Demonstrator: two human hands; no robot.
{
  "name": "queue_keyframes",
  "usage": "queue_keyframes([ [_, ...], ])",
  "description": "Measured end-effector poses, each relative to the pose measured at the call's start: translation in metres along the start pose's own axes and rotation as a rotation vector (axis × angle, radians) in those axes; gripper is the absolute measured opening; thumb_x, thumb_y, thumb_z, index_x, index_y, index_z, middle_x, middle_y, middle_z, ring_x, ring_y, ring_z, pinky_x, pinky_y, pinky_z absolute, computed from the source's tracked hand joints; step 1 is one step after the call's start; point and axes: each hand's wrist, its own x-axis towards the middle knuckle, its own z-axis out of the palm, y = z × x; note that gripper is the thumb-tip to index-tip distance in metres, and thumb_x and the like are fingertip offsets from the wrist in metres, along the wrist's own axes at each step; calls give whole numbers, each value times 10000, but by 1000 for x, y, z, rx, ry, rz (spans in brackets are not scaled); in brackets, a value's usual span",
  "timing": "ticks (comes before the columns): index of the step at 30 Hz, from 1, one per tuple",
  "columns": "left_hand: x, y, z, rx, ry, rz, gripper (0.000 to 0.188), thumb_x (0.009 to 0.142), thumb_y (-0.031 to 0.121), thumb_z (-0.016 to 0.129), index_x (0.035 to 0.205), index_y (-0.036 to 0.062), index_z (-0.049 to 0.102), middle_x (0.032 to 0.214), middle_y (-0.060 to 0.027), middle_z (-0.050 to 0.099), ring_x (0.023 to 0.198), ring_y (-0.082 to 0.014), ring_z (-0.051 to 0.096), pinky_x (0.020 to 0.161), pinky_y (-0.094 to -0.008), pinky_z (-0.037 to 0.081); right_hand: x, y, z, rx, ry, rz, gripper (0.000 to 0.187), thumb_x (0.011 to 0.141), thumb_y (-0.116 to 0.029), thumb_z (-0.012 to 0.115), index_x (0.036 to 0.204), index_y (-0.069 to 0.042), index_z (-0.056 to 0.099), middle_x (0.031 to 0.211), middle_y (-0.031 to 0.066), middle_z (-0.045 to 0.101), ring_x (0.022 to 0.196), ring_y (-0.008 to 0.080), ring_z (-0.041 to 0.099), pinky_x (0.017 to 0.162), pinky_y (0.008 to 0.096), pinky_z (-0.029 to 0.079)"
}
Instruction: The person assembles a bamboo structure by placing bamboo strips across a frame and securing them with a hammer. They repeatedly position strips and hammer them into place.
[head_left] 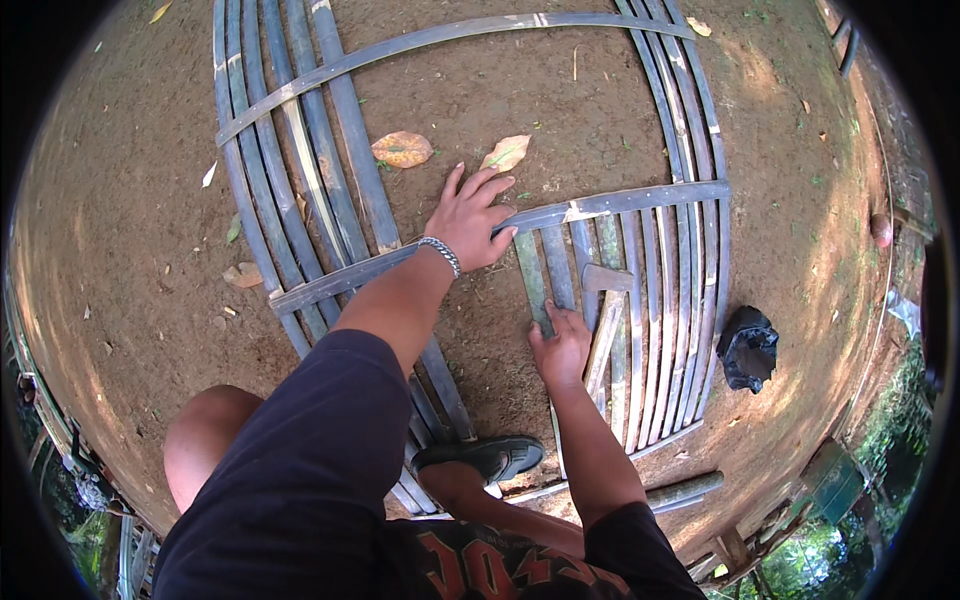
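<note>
My left hand (470, 218) has its fingers spread over a dark bamboo crosspiece (620, 203), with a chain bracelet (441, 256) on the wrist. My right hand (562, 350) is lower and to the right, its fingers curled onto a greenish bamboo slat (531, 268) that runs under the crosspiece. Part of that slat is hidden by the hand. Just right of it lies a tool with a pale wooden handle (603, 340) and a flat metal head (607, 279), resting on the slats; whether it is a hammer or a hatchet I cannot tell.
Long bamboo slats (345, 130) stand in rows at left and right, joined by a far crosspiece (440, 36). Dry leaves (402, 149) lie on the brown soil. A black plastic bag (747, 350) sits to the right. My shoe (480, 459) is between the slat rows; cut bamboo (685, 490) lies nearby.
</note>
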Motion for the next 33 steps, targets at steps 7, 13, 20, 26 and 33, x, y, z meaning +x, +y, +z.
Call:
queue_keyframes([
  [7,0,-4,2,-12,-4,43,292,906,329,704,1104,135,798,1438,-38,570,1468,-252,384,1257,-584,196,4,-7,-3,21,16,11,425,694,-91,833,1111,-26,781,964,173,719,837,346,702,792,436,577],
  [13,1,-1,1,-14,-18,40,292,918,323,696,1120,136,795,1436,-25,584,1467,-242,385,1261,-575,196,5,-9,-6,23,18,9,423,702,-90,836,1116,-22,781,968,176,716,813,343,705,776,426,582],
  [20,-1,-2,3,-9,-19,40,284,916,318,698,1110,135,797,1418,-15,599,1457,-239,399,1259,-570,204,5,-6,-5,27,0,6,406,722,-105,831,1119,-38,784,975,168,716,829,344,701,782,434,572],
  [26,-3,-6,-2,-11,5,9,285,911,304,694,1116,126,782,1392,-30,609,1443,-245,417,1257,-568,209,2,-8,-1,13,-31,15,431,728,-120,840,1148,-51,773,1000,164,709,884,342,698,805,429,566],
  [33,20,10,15,126,153,-184,496,966,305,590,1372,25,548,1493,-214,469,1468,-373,359,1260,-588,172,-2,1,-11,128,-19,75,440,766,-167,839,1184,-61,748,1039,145,715,976,337,682,897,459,519],
])
